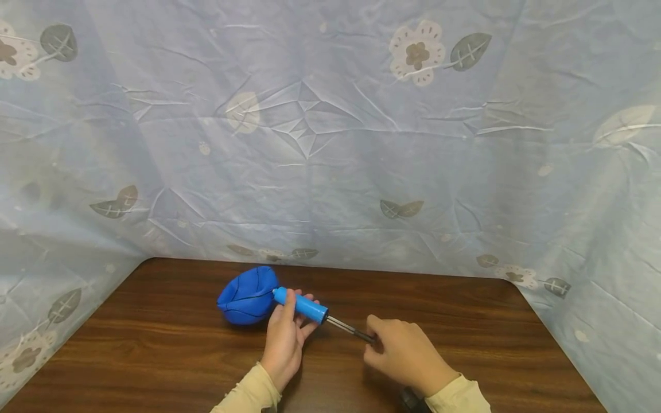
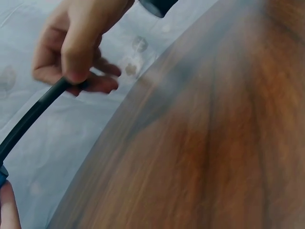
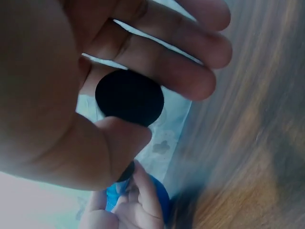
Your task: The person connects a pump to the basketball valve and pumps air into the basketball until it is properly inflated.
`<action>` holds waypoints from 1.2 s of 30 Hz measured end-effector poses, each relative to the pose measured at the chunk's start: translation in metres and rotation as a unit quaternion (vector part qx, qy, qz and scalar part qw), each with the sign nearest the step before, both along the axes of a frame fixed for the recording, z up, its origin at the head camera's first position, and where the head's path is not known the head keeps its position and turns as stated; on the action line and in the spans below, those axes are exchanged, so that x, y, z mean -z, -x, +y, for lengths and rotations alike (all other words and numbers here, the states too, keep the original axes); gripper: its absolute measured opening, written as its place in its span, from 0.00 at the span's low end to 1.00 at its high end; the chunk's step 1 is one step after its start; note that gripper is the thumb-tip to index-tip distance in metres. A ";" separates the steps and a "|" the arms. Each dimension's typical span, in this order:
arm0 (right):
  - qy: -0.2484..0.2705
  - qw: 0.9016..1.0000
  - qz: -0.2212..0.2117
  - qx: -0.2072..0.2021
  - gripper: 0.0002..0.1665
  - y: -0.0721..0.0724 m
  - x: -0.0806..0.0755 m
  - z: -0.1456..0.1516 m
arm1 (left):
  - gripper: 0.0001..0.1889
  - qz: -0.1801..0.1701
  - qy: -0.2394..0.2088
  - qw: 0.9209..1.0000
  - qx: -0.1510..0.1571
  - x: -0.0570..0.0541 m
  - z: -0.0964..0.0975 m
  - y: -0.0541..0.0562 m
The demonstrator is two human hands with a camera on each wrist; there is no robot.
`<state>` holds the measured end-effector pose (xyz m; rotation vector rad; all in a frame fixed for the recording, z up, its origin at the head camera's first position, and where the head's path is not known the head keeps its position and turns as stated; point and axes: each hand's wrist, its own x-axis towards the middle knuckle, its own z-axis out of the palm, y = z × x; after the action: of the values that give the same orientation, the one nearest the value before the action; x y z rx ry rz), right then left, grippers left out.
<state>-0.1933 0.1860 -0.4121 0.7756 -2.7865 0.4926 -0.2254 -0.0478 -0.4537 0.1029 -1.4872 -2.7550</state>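
A partly deflated blue ball with black seam lines [image 1: 245, 295] lies at the middle-left of the table, its top caved in. My left hand [image 1: 285, 341] holds the blue barrel of a hand pump [image 1: 310, 310], thumb on top and fingers beneath. The pump's nozzle end meets the ball's right side; whether it is inserted cannot be told. Out of the barrel's other end runs a rod [image 1: 343, 326], drawn well out. My right hand [image 1: 403, 350] grips its far end. In the right wrist view, thumb and fingers pinch the round black handle end [image 3: 129, 97].
The brown wood-grain table [image 1: 155, 344] spreads under both hands. A pale blue flowered cloth [image 1: 330, 172] hangs behind it and along both sides. A dark device [image 1: 413, 400] sits at the right wrist.
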 end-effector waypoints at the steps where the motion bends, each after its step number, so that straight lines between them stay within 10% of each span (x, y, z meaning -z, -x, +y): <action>1: -0.002 1.000 -0.003 0.005 0.13 0.000 0.000 0.001 | 0.35 0.002 0.000 1.000 -0.005 0.000 -0.002 0.001; 8: -0.002 1.000 -0.002 0.013 0.14 0.002 -0.002 0.002 | 0.30 0.006 -0.021 1.000 -0.021 -0.003 -0.011 0.005; 17: -0.069 0.991 -0.008 -0.116 0.19 0.007 0.002 0.008 | 0.32 -0.027 0.009 0.999 -0.021 0.005 0.006 -0.006; 36: -0.032 0.992 0.012 -0.121 0.18 0.005 0.009 -0.002 | 0.34 -0.072 -0.004 0.994 0.087 0.009 0.041 -0.036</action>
<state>-0.1983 0.1840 -0.4208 1.1333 -2.7112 0.4317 -0.1899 -0.0072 -0.4624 0.1847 -1.5897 -2.9487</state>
